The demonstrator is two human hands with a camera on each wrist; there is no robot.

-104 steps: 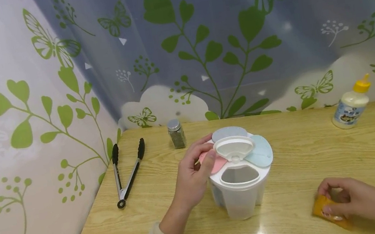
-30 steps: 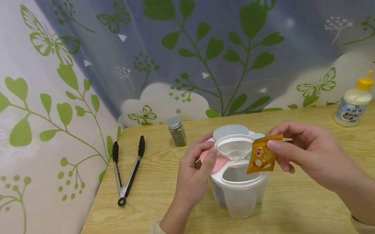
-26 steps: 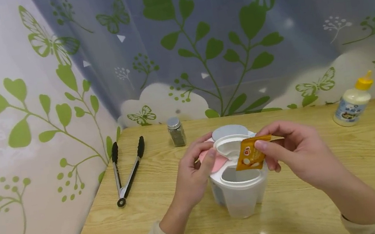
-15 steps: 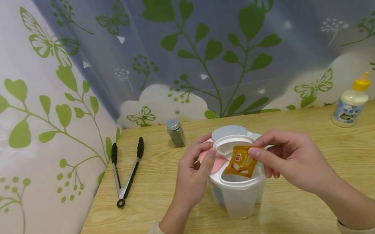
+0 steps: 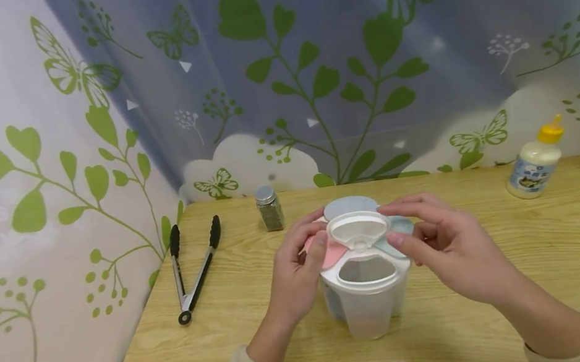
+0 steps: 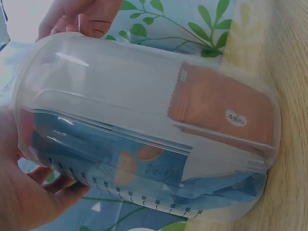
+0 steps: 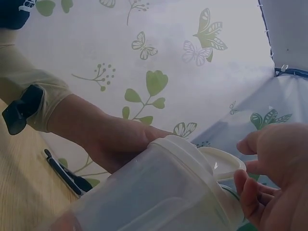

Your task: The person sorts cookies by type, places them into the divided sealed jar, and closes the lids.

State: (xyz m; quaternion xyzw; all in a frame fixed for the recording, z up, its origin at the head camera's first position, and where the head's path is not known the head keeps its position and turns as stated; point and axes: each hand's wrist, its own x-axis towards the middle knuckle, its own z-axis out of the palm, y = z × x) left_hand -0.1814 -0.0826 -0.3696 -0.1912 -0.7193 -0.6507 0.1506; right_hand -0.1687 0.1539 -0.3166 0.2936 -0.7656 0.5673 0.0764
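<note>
A round plastic food container (image 5: pixel 368 313) with several petal lids stands on the wooden table. Its white front lid (image 5: pixel 359 228) is flipped up over the uncovered front compartment. My left hand (image 5: pixel 295 274) grips the container's left edge, thumb on the pink lid (image 5: pixel 332 255). By the light-blue lid (image 5: pixel 394 243), my right hand (image 5: pixel 458 250) holds nothing; its thumb and forefinger are parted beside the raised lid. Through the clear wall, the left wrist view shows an orange snack packet (image 6: pixel 221 103) at the bottom of one compartment and a blue packet (image 6: pixel 108 144) in another.
Black-and-silver tongs (image 5: pixel 197 276) lie spread at the left. Behind the container, a small spice jar (image 5: pixel 270 210) stands near the table's back edge. A yellow-capped squeeze bottle (image 5: pixel 533 169) is at the back right. A leaf-print curtain (image 5: pixel 303 79) hangs behind the table.
My right hand brought the orange packet from the table's right side over the front compartment and let go; the packet is now inside. My left hand has kept its grip.
</note>
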